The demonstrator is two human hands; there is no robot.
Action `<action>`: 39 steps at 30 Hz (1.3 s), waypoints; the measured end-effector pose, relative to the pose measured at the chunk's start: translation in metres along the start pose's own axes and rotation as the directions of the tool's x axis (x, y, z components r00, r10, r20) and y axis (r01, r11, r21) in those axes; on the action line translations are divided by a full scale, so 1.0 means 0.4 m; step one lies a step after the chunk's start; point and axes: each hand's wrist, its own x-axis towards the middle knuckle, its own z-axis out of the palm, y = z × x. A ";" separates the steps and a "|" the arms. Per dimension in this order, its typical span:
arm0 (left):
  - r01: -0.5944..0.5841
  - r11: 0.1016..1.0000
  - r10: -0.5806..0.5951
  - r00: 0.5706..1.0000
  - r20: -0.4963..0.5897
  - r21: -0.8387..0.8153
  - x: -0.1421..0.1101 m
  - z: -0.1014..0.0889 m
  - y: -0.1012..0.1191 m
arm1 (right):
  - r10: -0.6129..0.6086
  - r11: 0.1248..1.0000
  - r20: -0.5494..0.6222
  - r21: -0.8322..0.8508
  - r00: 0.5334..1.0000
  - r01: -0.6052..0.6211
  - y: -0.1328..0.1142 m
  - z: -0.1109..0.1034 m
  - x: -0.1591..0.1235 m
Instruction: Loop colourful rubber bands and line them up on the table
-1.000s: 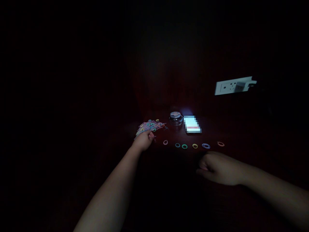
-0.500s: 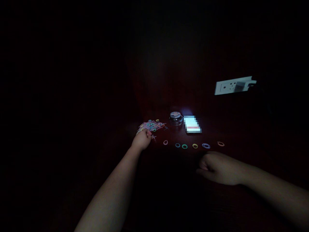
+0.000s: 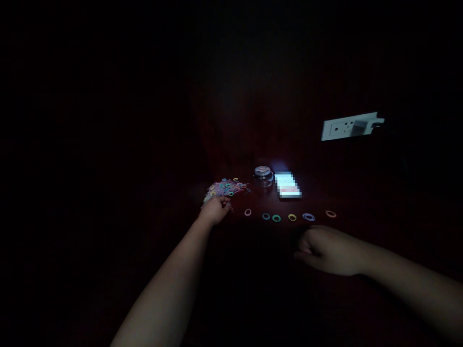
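Note:
My left hand (image 3: 216,210) lies at the near edge of a heap of small colourful hair ties (image 3: 226,187). Its fingers are bent together, beside a few pinkish ties at the fingertips; what they grip is too small and dark to tell. My right hand (image 3: 331,250) rests curled into a loose fist, with nothing visible in it. Beyond it runs a spaced row of ties: a pink tie (image 3: 248,212), a blue tie (image 3: 266,216), a green tie (image 3: 276,218), a yellow tie (image 3: 292,217), a purple tie (image 3: 308,217) and an orange tie (image 3: 330,213).
A small clear jar (image 3: 263,177) with a patterned lid stands behind the row. Right of it a phone (image 3: 287,185) with a bright, blurred-out screen lies on the dark table (image 3: 253,250). A white socket panel (image 3: 347,126) with a plug is on the wall.
My left hand has shifted slightly at the heap's edge, and its fingers have straightened a little towards the right. My right hand and the row of ties have stayed put.

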 end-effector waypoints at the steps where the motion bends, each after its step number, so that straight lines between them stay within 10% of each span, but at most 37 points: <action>1: -0.003 1.000 0.003 1.000 0.005 -0.002 0.001 0.000 -0.001 | -0.003 1.000 -0.003 -0.002 1.000 0.003 0.000 0.000 0.000; 26: 0.074 0.997 -0.074 0.996 -0.053 -0.016 -0.005 -0.009 0.006 | 0.002 1.000 -0.005 -0.008 1.000 -0.002 0.004 0.003 0.002; 39: 0.074 0.911 -0.147 0.977 -0.152 -0.406 0.022 0.009 -0.038 | -0.018 1.000 -0.028 0.003 0.999 0.018 0.006 0.006 0.002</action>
